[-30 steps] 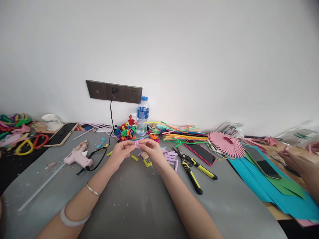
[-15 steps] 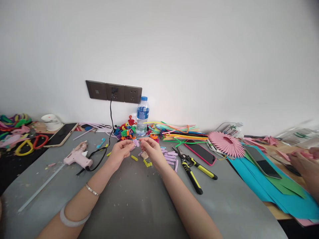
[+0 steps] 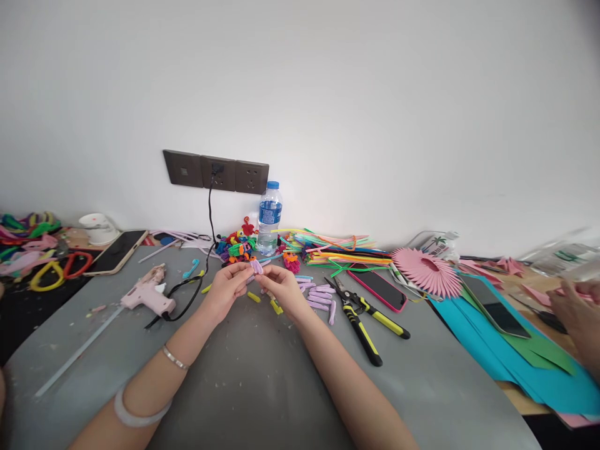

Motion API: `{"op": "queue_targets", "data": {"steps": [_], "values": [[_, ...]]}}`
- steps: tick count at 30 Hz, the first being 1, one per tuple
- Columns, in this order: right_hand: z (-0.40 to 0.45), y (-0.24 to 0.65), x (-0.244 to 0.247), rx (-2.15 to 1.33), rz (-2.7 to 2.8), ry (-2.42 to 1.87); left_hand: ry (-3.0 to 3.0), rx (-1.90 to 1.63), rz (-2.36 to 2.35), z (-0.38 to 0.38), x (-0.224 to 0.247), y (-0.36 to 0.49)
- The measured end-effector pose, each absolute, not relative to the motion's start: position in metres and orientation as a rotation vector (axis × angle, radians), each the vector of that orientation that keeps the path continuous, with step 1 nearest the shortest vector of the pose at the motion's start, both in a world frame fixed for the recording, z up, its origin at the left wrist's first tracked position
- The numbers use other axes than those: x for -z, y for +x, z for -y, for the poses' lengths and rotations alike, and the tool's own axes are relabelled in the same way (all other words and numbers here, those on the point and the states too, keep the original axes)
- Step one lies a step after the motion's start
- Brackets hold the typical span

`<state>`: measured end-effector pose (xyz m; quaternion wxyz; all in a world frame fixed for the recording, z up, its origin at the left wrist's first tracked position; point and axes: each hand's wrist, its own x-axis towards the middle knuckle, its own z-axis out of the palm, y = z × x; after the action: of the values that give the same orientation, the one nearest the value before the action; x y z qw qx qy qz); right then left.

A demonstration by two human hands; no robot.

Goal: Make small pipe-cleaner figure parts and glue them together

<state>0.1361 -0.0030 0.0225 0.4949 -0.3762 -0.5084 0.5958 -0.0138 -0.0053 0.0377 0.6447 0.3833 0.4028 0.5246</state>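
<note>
Both of my hands meet over the middle of the grey table (image 3: 262, 375). My left hand (image 3: 227, 289) pinches a small lilac fuzzy piece (image 3: 256, 267) between thumb and fingers. From the other side, my right hand (image 3: 282, 289) holds the same piece with its fingertips. Several lilac fuzzy pieces (image 3: 321, 298) lie just right of my right hand. Short yellow pieces (image 3: 276, 306) rest below and between the hands.
A pink glue gun (image 3: 149, 294) with a black cord lies left. Black-and-yellow pliers (image 3: 360, 312), a phone (image 3: 379, 287) and pipe cleaners (image 3: 347, 255) are right. A water bottle (image 3: 269, 219) stands behind. Another person's hand (image 3: 579, 319) is at far right.
My right hand has shifted slightly left and down, its fingers now closer to my left hand. The lilac piece is turned differently. At far right, the other person's hand has moved slightly.
</note>
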Motion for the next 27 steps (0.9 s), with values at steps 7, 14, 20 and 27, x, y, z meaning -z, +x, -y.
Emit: {"op": "queue_targets", "data": {"steps": [7, 14, 20, 27], "values": [[0.0023, 0.1350, -0.0206, -1.467, 1.187, -0.890, 0.862, -1.188, -0.916, 0.0064, -0.0390, -0.0128], [0.0017, 0.1346, -0.0215, -1.475, 1.160, -0.890, 0.875, -1.183, -0.904, 0.0053, -0.0363, -0.0136], [0.0021, 0.1351, -0.0203, -1.475, 1.165, -0.887, 0.890, -1.188, -0.887, 0.0060, -0.0351, -0.0134], [0.0036, 0.1346, -0.0223, -1.466, 1.218, -0.897, 0.881, -1.190, -0.897, 0.0067, -0.0359, -0.0124]]}}
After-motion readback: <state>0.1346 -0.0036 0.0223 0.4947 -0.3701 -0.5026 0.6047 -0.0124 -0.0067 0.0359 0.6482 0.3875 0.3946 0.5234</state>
